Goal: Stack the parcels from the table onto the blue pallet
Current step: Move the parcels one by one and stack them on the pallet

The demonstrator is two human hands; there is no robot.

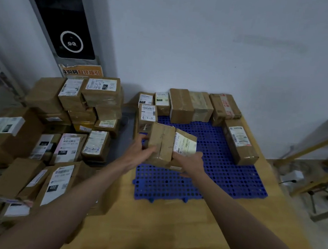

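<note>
Mid-placement now: several parcels already line the back and both side edges of the blue pallet [224, 177], which sits on the wooden surface [167, 228], and a big pile of parcels [54, 131] waits at my left. I'm carrying two at once, held over the pallet's left-centre, just in front of the box marked 4-3-11 [147, 114].

Next move, as I judge it: lower the pair into the open area along the left side, flush against that box, labels up, then go back for more.

Left hand [142, 152] is curled round the plain brown parcel [161, 142], thumb and fingers wrapping its near end. Right hand [190, 161] grips the labelled parcel [184, 144] from below; the fingers are mostly hidden under it, so how firm that hold is I can't tell. The two parcels touch side by side.
</note>
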